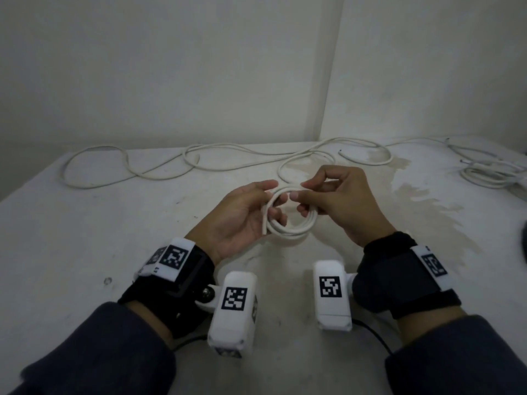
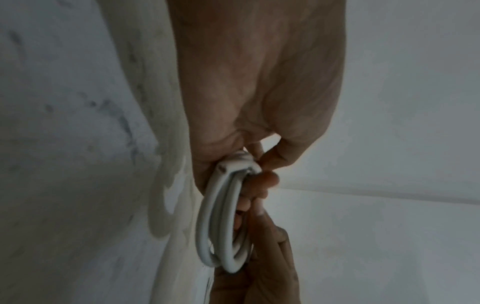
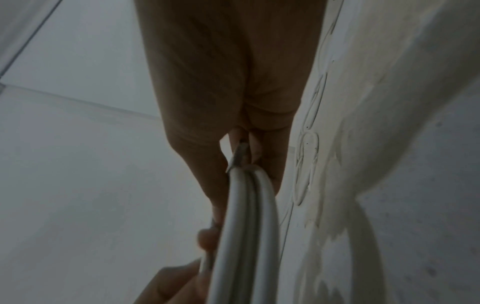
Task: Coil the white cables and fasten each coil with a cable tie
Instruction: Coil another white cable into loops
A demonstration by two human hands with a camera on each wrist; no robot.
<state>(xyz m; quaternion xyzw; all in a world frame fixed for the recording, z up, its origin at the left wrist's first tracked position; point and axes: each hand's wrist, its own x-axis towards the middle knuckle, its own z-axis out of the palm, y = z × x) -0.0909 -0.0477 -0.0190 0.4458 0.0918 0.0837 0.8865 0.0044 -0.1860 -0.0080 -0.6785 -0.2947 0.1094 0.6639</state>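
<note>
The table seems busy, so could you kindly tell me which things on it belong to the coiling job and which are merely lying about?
Part of the job:
- white coil, held by the left hand and right hand
- loose white cables across the far table
- cable bundle, far right

Lying about:
- dark object at the right edge
- stained table

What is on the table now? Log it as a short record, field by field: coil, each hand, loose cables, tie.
coil: white cable coil, several loops, held above the table
left hand: left hand holds the coil's left side, cut end by the palm
right hand: right hand pinches the coil's top right
loose cables: uncoiled white cables along the far edge; a bundle far right
cable tie: cannot tell
</note>
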